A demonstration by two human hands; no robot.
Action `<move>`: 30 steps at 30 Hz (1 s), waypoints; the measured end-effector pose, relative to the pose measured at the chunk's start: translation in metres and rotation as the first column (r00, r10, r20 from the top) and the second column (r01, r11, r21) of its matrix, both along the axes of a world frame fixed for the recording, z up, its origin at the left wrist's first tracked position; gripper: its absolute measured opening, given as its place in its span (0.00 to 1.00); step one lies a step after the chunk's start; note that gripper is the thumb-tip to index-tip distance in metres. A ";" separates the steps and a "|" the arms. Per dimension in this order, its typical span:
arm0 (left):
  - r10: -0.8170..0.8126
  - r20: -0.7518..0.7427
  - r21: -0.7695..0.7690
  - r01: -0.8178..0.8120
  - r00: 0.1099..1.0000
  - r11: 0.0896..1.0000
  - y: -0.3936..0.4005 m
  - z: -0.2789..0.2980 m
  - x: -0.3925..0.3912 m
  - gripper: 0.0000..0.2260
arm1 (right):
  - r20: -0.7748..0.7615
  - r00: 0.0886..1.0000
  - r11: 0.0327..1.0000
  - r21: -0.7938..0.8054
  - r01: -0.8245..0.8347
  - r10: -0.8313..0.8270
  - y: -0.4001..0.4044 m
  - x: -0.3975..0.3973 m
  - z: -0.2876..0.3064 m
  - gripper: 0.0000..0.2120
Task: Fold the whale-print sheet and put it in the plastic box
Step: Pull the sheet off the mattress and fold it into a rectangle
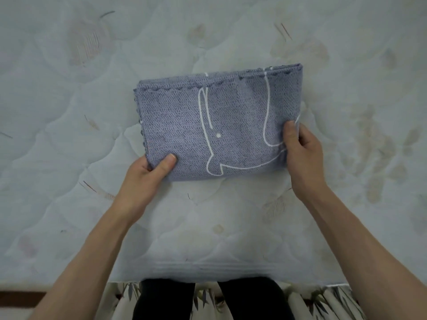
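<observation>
The whale-print sheet point(221, 123) is a blue-grey cloth with white whale outlines, folded into a thick rectangle over the middle of the mattress. My left hand point(147, 176) grips its near left corner, thumb on top and fingers underneath. At the near right edge, my right hand point(302, 153) holds the bundle the same way, thumb pressed on the top layer. I cannot tell if the bundle rests on the mattress or is lifted. No plastic box is in view.
A pale quilted mattress point(92, 112) with faded flower prints fills the view on all sides of the sheet. Its front edge point(208, 271) runs just before my dark-trousered legs point(166, 299). A leaf-print bed skirt point(335, 301) hangs below.
</observation>
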State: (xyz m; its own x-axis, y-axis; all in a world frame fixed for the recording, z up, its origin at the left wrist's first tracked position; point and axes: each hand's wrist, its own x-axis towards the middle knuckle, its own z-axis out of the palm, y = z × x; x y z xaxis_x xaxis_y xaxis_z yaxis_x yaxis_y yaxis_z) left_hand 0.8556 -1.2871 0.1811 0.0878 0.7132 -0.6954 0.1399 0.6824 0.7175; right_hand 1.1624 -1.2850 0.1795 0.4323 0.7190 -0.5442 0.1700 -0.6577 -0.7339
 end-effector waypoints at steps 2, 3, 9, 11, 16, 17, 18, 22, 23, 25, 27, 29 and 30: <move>0.032 0.009 0.008 -0.032 0.999 0.999 -0.004 0.005 0.003 0.08 | 0.076 0.995 0.998 0.002 0.062 -0.062 -0.002 -0.007 0.001 0.24; 0.042 -0.001 0.017 -0.042 0.999 0.999 -0.006 0.006 0.004 0.08 | 0.112 0.989 0.996 0.013 0.092 -0.093 -0.003 -0.011 0.002 0.25; 0.121 -0.240 0.082 -0.104 0.963 0.991 -0.002 -0.002 0.018 0.04 | 0.375 0.911 0.985 0.044 0.168 -0.172 0.005 -0.034 -0.006 0.23; 0.122 -0.333 0.136 -0.080 0.935 0.987 -0.003 -0.004 0.022 0.04 | 0.423 0.890 0.985 0.064 0.161 -0.172 0.006 -0.035 -0.011 0.21; 0.171 -0.431 0.198 -0.093 0.886 0.976 -0.005 -0.005 0.034 0.06 | 0.472 0.873 0.992 0.067 0.106 -0.125 0.007 -0.032 -0.015 0.21; 0.182 -0.440 0.207 -0.097 0.879 0.973 -0.004 -0.006 0.036 0.07 | 0.478 0.871 0.994 0.063 0.094 -0.113 0.008 -0.031 -0.015 0.21; 0.194 -0.450 0.223 -0.101 0.872 0.970 -0.004 -0.006 0.038 0.07 | 0.484 0.869 0.995 0.061 0.083 -0.102 0.009 -0.030 -0.016 0.21; 0.297 -0.508 0.270 -0.178 0.808 0.946 -0.005 -0.007 0.044 0.11 | 0.522 0.850 0.997 0.021 0.069 -0.070 0.011 -0.032 -0.011 0.19; 0.351 -0.506 0.260 -0.249 0.787 0.933 -0.006 -0.004 0.046 0.12 | 0.540 0.840 0.998 0.010 0.060 -0.056 0.011 -0.033 -0.005 0.18; 0.454 -0.533 0.325 -0.322 0.714 0.889 -0.008 0.007 0.050 0.21 | 0.653 0.757 0.995 0.081 -0.056 -0.011 0.014 -0.033 0.007 0.23; 0.468 -0.610 0.556 -0.076 0.639 0.828 -0.006 0.015 0.060 0.26 | 0.793 0.602 0.894 0.198 -0.403 0.096 0.024 -0.034 0.016 0.28; 0.257 -0.745 0.589 0.427 0.615 0.686 0.009 0.013 0.076 0.27 | 0.858 0.408 0.631 0.134 -0.764 0.311 0.040 -0.035 0.011 0.29; 0.122 -0.829 0.501 0.627 0.545 0.597 0.020 0.007 0.081 0.28 | 0.857 0.302 0.513 0.052 -0.857 0.417 0.050 -0.033 0.004 0.30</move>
State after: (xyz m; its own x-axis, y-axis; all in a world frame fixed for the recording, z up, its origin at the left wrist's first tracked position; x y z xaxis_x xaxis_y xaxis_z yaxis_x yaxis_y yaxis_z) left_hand 0.9370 -1.2667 0.1878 0.1087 0.9878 0.1114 0.9033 -0.1449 0.4038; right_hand 1.1295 -1.2355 0.1836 -0.2578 0.9574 0.1298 0.9217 0.2840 -0.2643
